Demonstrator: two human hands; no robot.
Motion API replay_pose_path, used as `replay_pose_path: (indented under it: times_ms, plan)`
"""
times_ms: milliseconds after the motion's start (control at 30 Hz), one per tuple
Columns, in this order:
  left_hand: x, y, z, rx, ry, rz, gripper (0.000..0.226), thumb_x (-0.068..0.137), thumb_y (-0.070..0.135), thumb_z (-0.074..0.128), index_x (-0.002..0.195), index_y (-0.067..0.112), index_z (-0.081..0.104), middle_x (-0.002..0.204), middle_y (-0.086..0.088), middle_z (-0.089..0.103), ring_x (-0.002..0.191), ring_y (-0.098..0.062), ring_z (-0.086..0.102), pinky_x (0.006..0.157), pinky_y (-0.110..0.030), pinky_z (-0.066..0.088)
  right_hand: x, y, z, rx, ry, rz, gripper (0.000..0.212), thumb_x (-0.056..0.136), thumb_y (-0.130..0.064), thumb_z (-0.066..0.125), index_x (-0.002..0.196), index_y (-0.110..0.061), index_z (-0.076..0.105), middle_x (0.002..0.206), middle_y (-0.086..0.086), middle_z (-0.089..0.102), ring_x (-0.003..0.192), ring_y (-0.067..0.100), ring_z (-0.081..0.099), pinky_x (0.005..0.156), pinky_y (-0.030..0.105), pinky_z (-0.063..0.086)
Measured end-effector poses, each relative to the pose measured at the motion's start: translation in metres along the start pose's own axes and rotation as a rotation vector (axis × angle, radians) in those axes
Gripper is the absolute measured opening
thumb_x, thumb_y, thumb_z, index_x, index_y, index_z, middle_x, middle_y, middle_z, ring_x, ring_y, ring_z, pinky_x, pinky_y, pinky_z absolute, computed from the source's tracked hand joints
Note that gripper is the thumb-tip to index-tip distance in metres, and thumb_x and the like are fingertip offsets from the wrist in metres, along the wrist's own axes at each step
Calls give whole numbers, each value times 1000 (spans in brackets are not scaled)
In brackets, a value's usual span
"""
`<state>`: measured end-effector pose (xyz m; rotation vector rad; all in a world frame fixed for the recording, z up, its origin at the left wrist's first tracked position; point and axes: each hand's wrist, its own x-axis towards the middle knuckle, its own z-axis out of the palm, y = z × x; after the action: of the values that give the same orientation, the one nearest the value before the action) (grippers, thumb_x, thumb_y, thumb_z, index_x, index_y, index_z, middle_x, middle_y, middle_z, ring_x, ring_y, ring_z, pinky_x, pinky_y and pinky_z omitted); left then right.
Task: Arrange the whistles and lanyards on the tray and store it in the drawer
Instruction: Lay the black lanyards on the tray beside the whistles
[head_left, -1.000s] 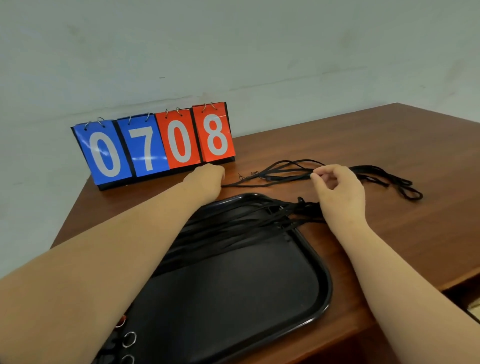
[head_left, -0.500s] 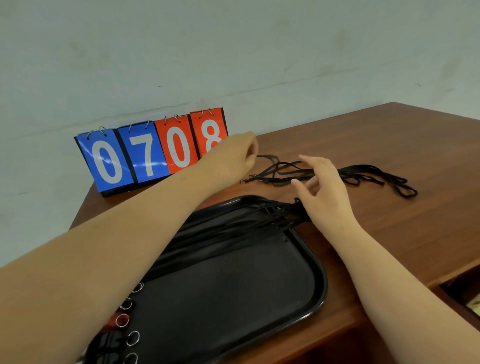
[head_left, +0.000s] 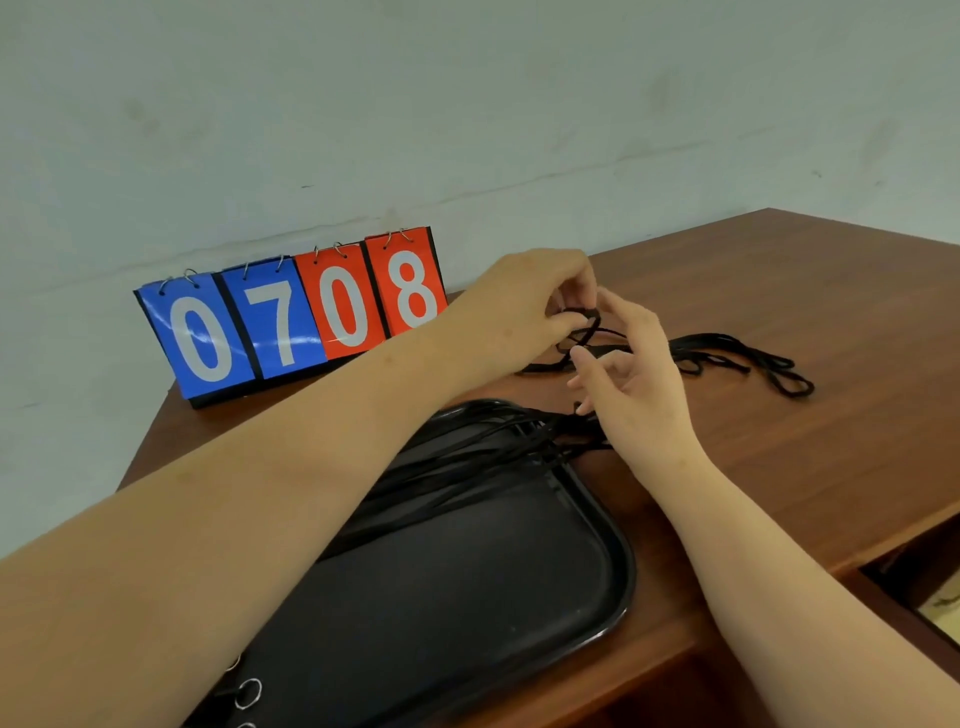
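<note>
A black tray (head_left: 608, 613) lies on the wooden table in front of me. Several black lanyards (head_left: 467, 457) are laid across its far half, their ends bunched at the tray's right rim. Metal key rings (head_left: 248, 692) show at the tray's near left corner. Beyond the tray, a loose bunch of black lanyards (head_left: 737, 358) lies on the table. My left hand (head_left: 524, 306) pinches one end of that bunch, lifted a little off the table. My right hand (head_left: 634, 384) is just beside it with fingers spread, touching the same cord. No whistle body is visible.
A flip scoreboard (head_left: 291, 317) reading 0708 stands at the table's back left by the wall. The table's front edge (head_left: 852, 561) runs at the right, with a dark open gap (head_left: 914, 587) below it.
My left hand moved from the scoreboard's base to the right and took hold of the loose lanyard end, lifting it. My right hand opened its fingers and rose toward it.
</note>
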<state>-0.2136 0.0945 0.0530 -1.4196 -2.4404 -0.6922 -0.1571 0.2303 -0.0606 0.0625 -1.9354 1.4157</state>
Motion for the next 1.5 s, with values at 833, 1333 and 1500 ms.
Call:
replay_pose_path:
  times_ms: [833, 1333, 1500]
  plan:
    - [-124, -30, -96, 142, 256, -255, 2, 94, 25, 65, 93, 27, 65, 91, 18, 61, 85, 4, 55, 76, -14, 42, -7, -76, -19, -462, 120, -127, 23, 101, -19, 50, 113, -13, 69, 83, -13, 44, 73, 1, 49, 66, 8, 38]
    - [-259, -55, -109, 271, 105, -439, 4, 92, 27, 66, 92, 27, 70, 90, 10, 67, 90, -13, 60, 82, -31, 48, -41, -99, -3, -639, -91, -37, 16, 97, -23, 58, 97, -15, 71, 92, 1, 59, 83, 13, 55, 75, 25, 39]
    - [-274, -56, -100, 340, -68, -447, 5, 92, 32, 66, 93, 31, 70, 93, 10, 65, 92, -14, 58, 85, -40, 50, -56, -80, -7, -680, -181, 83, 14, 95, -24, 61, 95, -18, 74, 94, -5, 65, 91, 13, 58, 80, 28, 42]
